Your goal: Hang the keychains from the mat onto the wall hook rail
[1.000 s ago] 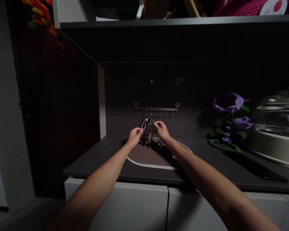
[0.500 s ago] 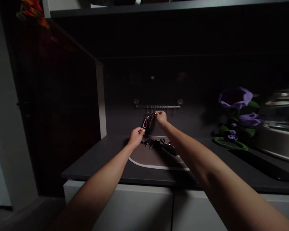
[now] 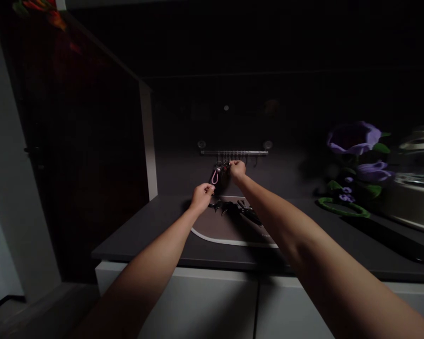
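A thin rail (image 3: 249, 152) with several hooks is fixed to the dark back wall. Keys and a pink strap loop (image 3: 215, 177) hang below its left part. My right hand (image 3: 238, 170) is closed just under the hooks, its fingertips pinching a key ring beside the hanging keys; the grip is partly hidden. Lower and to the left, my left hand (image 3: 202, 197) has its thumb and fingers pressed together right under the pink loop. What it holds, if anything, cannot be made out. Several dark keys (image 3: 245, 210) lie on the mat beneath both hands.
The brownish mat (image 3: 226, 242) with a pale rim lies on a dark counter (image 3: 134, 240). To the right stand purple flowers (image 3: 355, 139) with a green ring base, beside a pale appliance (image 3: 417, 202) with a clear upper part. A shelf overhangs above, and a side panel (image 3: 147, 141) bounds the left.
The view has tipped down and shifted slightly. Both hands keep nearly the same places, the right at the hooks and the left below the pink loop.
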`<state>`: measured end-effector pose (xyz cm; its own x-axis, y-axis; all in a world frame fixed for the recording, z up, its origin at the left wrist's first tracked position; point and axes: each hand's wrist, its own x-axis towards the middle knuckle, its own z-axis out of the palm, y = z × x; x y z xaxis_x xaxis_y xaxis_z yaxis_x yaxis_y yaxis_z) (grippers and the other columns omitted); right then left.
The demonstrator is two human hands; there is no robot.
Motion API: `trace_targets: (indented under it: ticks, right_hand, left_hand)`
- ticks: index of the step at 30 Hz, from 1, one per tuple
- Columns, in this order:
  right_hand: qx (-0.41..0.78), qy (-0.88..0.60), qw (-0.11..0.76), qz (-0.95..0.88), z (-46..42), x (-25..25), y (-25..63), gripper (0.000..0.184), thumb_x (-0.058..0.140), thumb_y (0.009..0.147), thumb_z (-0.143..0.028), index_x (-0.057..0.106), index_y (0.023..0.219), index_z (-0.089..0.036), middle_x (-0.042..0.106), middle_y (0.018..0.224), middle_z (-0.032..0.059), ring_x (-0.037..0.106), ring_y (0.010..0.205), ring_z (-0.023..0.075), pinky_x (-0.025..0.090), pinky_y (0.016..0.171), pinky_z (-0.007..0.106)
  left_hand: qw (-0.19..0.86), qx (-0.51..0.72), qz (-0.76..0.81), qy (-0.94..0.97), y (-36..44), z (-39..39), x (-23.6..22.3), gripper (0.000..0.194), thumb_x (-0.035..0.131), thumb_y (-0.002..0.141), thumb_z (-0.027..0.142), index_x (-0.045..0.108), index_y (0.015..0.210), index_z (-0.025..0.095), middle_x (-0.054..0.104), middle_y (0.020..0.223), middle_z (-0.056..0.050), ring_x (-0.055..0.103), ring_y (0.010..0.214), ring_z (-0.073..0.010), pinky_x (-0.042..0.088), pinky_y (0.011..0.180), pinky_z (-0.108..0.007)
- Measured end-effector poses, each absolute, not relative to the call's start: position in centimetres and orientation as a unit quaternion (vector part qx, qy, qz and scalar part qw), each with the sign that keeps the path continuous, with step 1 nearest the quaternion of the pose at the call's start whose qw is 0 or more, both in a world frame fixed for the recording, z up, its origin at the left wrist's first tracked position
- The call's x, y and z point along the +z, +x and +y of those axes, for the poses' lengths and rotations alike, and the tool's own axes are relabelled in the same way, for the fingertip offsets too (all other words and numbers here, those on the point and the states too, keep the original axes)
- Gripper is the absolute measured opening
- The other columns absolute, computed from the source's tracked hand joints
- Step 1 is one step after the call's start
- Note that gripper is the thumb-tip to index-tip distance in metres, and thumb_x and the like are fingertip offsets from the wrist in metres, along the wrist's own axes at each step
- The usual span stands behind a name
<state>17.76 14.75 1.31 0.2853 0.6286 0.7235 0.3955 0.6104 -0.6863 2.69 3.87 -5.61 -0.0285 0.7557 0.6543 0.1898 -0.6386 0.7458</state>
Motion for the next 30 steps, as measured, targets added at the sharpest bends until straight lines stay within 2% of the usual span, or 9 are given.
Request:
trace_targets:
  ticks: [4, 12, 18, 22, 26, 30]
  right_hand:
    - [0.142, -0.503, 0.699, -0.488, 14.3, 1.6, 17.4, 0.016, 0.049, 0.071, -0.026, 0.059, 0.068, -0.014, 0.059, 0.058, 0.0024, 0.057, 0.058, 0.0132, 0.047, 0.061, 0.024]
    - [0.181, -0.489, 0.694, -0.496, 13.8, 1.0, 17.3, 0.013, 0.051, 0.072, -0.025, 0.058, 0.069, -0.015, 0.054, 0.051, -0.0017, 0.055, 0.051, 0.0092, 0.046, 0.054, 0.018]
    - [0.287, -0.447, 0.693, -0.487, 12.9, 0.5, 17.3, 0.006, 0.055, 0.071, -0.021, 0.054, 0.069, -0.016, 0.052, 0.050, -0.0035, 0.051, 0.045, 0.0076, 0.046, 0.050, 0.019]
    - [0.337, -0.420, 0.696, -0.475, 12.2, 0.7, 17.4, 0.006, 0.049, 0.074, -0.015, 0.050, 0.068, -0.016, 0.050, 0.052, -0.0045, 0.049, 0.043, 0.0070, 0.046, 0.049, 0.021]
    - [0.340, -0.412, 0.682, -0.500, 12.0, 0.7, 17.6, 0.008, 0.046, 0.075, -0.013, 0.051, 0.070, -0.016, 0.050, 0.053, -0.0044, 0.049, 0.044, 0.0068, 0.046, 0.051, 0.022]
    - [0.298, -0.439, 0.658, -0.535, 12.0, 0.5, 18.1, 0.009, 0.049, 0.074, -0.017, 0.057, 0.077, -0.014, 0.056, 0.056, -0.0014, 0.053, 0.050, 0.0079, 0.047, 0.056, 0.021]
  left_hand:
    - [0.218, 0.616, 0.367, 0.661, 2.7, 4.0, -5.6, 0.016, 0.051, 0.072, 0.026, 0.060, 0.070, 0.013, 0.056, 0.058, 0.000, 0.051, 0.056, -0.0107, 0.038, 0.059, -0.023]
    - [0.215, 0.611, 0.375, 0.663, 2.5, 4.3, -5.8, 0.018, 0.049, 0.073, 0.027, 0.060, 0.072, 0.013, 0.057, 0.060, -0.001, 0.050, 0.057, -0.0106, 0.038, 0.058, -0.022]
    - [0.213, 0.608, 0.375, 0.667, 2.6, 4.4, -5.8, 0.018, 0.049, 0.073, 0.027, 0.060, 0.071, 0.013, 0.058, 0.060, -0.001, 0.051, 0.056, -0.0105, 0.039, 0.058, -0.022]
    - [0.208, 0.606, 0.382, 0.666, 2.5, 4.4, -5.9, 0.018, 0.049, 0.073, 0.026, 0.060, 0.072, 0.013, 0.058, 0.060, -0.001, 0.051, 0.057, -0.0105, 0.038, 0.057, -0.022]
    - [0.202, 0.605, 0.385, 0.667, 2.5, 4.3, -5.8, 0.017, 0.049, 0.073, 0.026, 0.060, 0.071, 0.013, 0.058, 0.060, -0.001, 0.051, 0.057, -0.0105, 0.038, 0.057, -0.022]
    - [0.203, 0.606, 0.391, 0.662, 2.5, 4.2, -5.8, 0.017, 0.049, 0.073, 0.025, 0.060, 0.071, 0.013, 0.058, 0.060, -0.001, 0.051, 0.056, -0.0107, 0.038, 0.057, -0.022]
